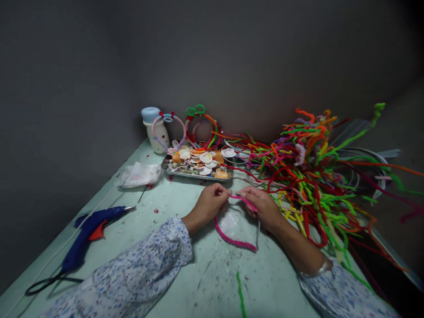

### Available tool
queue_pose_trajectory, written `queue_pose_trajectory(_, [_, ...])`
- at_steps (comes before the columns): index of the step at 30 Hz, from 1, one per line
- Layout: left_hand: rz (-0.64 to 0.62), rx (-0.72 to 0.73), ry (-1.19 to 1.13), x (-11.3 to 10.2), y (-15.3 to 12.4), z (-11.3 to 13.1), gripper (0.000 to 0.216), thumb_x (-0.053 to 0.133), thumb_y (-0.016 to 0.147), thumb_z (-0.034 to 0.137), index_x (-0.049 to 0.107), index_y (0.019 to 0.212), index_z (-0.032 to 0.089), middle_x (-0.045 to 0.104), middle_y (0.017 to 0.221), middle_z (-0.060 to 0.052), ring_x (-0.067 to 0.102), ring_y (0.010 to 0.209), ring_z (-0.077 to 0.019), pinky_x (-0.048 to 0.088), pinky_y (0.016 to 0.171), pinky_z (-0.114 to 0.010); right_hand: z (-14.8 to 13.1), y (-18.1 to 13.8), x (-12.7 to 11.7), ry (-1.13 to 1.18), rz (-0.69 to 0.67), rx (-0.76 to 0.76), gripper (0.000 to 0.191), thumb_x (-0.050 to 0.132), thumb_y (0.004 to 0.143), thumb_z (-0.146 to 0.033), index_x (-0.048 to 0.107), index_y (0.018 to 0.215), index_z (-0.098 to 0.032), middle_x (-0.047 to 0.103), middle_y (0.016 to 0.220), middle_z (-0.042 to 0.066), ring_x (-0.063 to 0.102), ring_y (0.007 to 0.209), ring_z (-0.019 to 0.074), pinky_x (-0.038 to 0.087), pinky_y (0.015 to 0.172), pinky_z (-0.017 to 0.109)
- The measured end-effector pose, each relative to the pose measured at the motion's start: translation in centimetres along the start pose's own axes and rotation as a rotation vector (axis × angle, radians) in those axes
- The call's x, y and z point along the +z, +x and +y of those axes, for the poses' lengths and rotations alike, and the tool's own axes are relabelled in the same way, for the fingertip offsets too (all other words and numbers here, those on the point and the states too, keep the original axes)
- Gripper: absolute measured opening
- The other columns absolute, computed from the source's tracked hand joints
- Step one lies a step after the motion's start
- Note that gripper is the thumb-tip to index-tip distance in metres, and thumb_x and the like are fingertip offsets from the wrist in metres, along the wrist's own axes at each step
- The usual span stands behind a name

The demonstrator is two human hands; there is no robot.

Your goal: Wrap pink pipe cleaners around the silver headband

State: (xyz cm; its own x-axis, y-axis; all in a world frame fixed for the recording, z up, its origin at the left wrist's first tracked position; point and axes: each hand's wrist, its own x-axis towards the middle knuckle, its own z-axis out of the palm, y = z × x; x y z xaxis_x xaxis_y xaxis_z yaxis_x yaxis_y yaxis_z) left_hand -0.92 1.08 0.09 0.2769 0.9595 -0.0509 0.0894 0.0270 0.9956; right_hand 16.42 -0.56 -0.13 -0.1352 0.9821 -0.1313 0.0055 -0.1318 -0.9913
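Near the middle of the table, my left hand [213,201] pinches a thin headband at its top. Bright pink pipe cleaner [233,240] is wound around one side of that band, which curves down below my left hand. A bare grey part of the band [259,234] shows beneath my right hand [261,206]. Closed fingers of my right hand grip a pink length running across from my left fingertips. The fingers partly hide where strand and band meet. A loose green pipe cleaner [240,293] lies nearer to me.
Behind my hands stands a metal tray [198,177] of shells, with wrapped headbands [169,117] upright there. A lidded bottle [157,132] is at back left. A blue glue gun [89,234] with cord and a plastic bag [141,174] lie left. Tangled pipe cleaners [311,163] fill the right.
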Motion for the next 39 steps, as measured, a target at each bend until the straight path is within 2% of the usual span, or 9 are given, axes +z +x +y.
queue_pose_trajectory(7, [-0.021, -0.056, -0.081, -0.08, -0.30, 0.24, 0.027, 0.057, 0.079, 0.042, 0.052, 0.073, 0.016, 0.052, 0.056, 0.002, 0.045, 0.043, -0.0070, 0.033, 0.043, -0.019, 0.04, 0.00, 0.08, -0.011, -0.004, -0.023, 0.021, 0.058, 0.080, -0.039, 0.061, 0.081, -0.018, 0.042, 0.041, -0.009, 0.034, 0.035, 0.0070, 0.023, 0.036, 0.018])
queue_pose_trajectory(14, [0.013, -0.086, -0.033, -0.07, -0.17, 0.24, 0.021, 0.060, 0.075, 0.036, 0.054, 0.073, 0.016, 0.052, 0.056, 0.003, 0.043, 0.045, -0.0068, 0.032, 0.043, -0.019, -0.06, 0.01, 0.09, -0.038, 0.016, -0.016, 0.021, 0.059, 0.078, -0.038, 0.061, 0.079, -0.017, 0.043, 0.043, -0.008, 0.034, 0.036, 0.0074, 0.025, 0.036, 0.019])
queue_pose_trajectory(20, [0.040, -0.055, -0.018, -0.02, -0.21, 0.12, 0.014, 0.061, 0.072, 0.028, 0.056, 0.073, 0.015, 0.051, 0.056, 0.003, 0.042, 0.046, -0.0063, 0.030, 0.044, -0.018, -0.05, -0.03, 0.01, -0.054, 0.004, -0.023, 0.020, 0.058, 0.079, -0.038, 0.060, 0.080, -0.018, 0.043, 0.041, -0.008, 0.035, 0.035, 0.0076, 0.025, 0.037, 0.020])
queue_pose_trajectory(33, [0.054, -0.025, 0.049, 0.14, -0.34, 0.56, 0.009, 0.059, 0.071, 0.023, 0.057, 0.073, 0.015, 0.050, 0.058, 0.004, 0.044, 0.046, -0.0061, 0.030, 0.044, -0.018, 0.17, 0.06, -0.05, -0.042, 0.000, -0.011, 0.022, 0.058, 0.079, -0.040, 0.060, 0.082, -0.018, 0.044, 0.039, -0.009, 0.033, 0.032, 0.0070, 0.024, 0.035, 0.019])
queue_pose_trajectory(39, [0.047, 0.027, 0.093, 0.13, -0.55, 0.73, 0.012, 0.057, 0.076, 0.028, 0.056, 0.075, 0.015, 0.049, 0.056, 0.004, 0.043, 0.047, -0.0070, 0.030, 0.044, -0.018, 0.27, 0.11, -0.12, -0.026, -0.001, -0.005, 0.022, 0.058, 0.080, -0.040, 0.059, 0.082, -0.018, 0.044, 0.039, -0.009, 0.032, 0.032, 0.0070, 0.023, 0.034, 0.019])
